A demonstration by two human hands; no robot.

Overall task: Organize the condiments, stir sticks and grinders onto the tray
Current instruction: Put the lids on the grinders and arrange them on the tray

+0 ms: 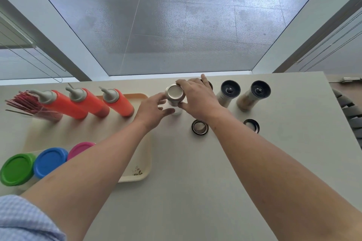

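Observation:
A cream tray [135,176] lies at the left of the table. On it stand three orange squeeze bottles [92,102], a cup of red stir sticks [25,103], and jars with green [16,169], blue [50,161] and pink [80,149] lids. A steel-topped shaker [175,94] stands just right of the tray. My right hand [199,98] grips its top and my left hand [154,109] holds its white lower body. Two black-topped grinders [228,93] [252,95] stand to the right. Another dark-topped one is mostly hidden behind my right hand.
Two short round shakers [200,127] [252,125] sit on the table in front of the grinders. The table's far edge runs just behind the grinders, with grey floor below. A chair [350,111] stands at the right edge.

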